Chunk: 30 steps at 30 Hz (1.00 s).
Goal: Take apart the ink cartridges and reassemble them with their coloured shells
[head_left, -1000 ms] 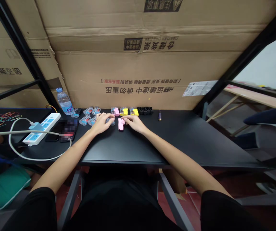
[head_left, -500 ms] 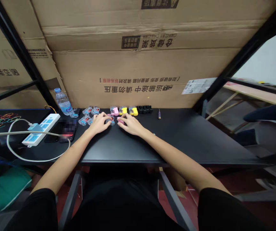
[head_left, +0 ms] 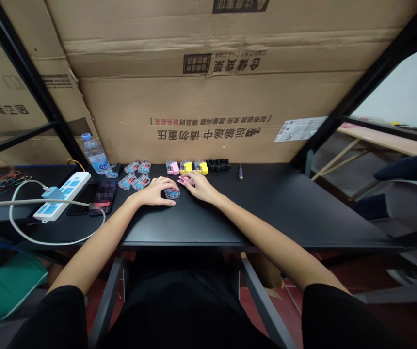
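Note:
My left hand [head_left: 156, 192] is curled around a clear plastic block [head_left: 172, 194] with blue and red parts inside, its fingers at the far edge and its thumb stretched along the near side. The block is low over or on the black table. Just right of it, my right hand [head_left: 201, 187] pinches a small pink plastic piece [head_left: 185, 181] between thumb and fingers. Several similar clear blocks [head_left: 127, 182] with red and blue insides lie left of my left hand. Behind my hands stand a pink and clear block [head_left: 172, 167] and two yellow and clear blocks [head_left: 201, 167].
Black plastic parts [head_left: 218, 165] and a small screwdriver [head_left: 240, 172] lie at the back. To the left are a water bottle [head_left: 95, 154], phones [head_left: 102, 198], and a white power strip [head_left: 62, 196] with a looping cable. Cardboard [head_left: 208, 97] walls the table's back.
My left hand and its clear block have moved slightly right and nearer to me, with the thumb now extended. The pink piece in my right hand has tilted and moved slightly away from me.

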{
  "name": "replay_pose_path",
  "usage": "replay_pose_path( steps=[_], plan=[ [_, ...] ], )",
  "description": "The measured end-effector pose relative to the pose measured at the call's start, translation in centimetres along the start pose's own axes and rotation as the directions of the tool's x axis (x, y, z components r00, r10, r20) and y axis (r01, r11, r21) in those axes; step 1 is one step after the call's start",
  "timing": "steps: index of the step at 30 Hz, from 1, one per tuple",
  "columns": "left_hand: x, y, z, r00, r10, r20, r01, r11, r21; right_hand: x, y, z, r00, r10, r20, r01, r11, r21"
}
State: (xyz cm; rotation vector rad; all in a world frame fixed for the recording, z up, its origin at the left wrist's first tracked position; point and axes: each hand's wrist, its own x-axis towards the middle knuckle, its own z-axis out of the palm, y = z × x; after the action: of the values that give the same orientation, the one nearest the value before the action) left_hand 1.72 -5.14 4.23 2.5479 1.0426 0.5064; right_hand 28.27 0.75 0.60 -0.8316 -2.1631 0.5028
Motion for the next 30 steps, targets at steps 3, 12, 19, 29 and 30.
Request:
replay_pose_path(
  steps=[3,12,19,29,30],
  plan=[
    [0.1,-0.1,0.1,1.000,0.005,-0.009,-0.004,1.000,0.018,0.4,0.0,0.2,0.993,0.122,-0.009,-0.116,0.963,0.242],
    [0.0,1.0,-0.1,0.993,0.020,-0.117,-0.017,0.999,0.033,0.9,-1.4,-1.1,0.877,0.444,0.185,-0.388,0.426,0.817],
    [0.1,1.1,-0.5,0.980,-0.018,-0.198,0.012,0.999,-0.029,1.3,-1.5,-1.1,0.829,0.556,0.062,-0.330,0.397,0.856],
    [0.3,0.2,0.1,0.969,-0.025,-0.244,0.002,0.996,-0.094,1.2,-1.9,-1.0,0.828,0.557,0.065,-0.321,0.376,0.869],
    [0.3,0.1,0.3,0.964,-0.046,-0.263,0.012,0.992,-0.127,1.2,-1.8,-1.1,0.836,0.545,0.061,-0.315,0.386,0.867]
  ],
)
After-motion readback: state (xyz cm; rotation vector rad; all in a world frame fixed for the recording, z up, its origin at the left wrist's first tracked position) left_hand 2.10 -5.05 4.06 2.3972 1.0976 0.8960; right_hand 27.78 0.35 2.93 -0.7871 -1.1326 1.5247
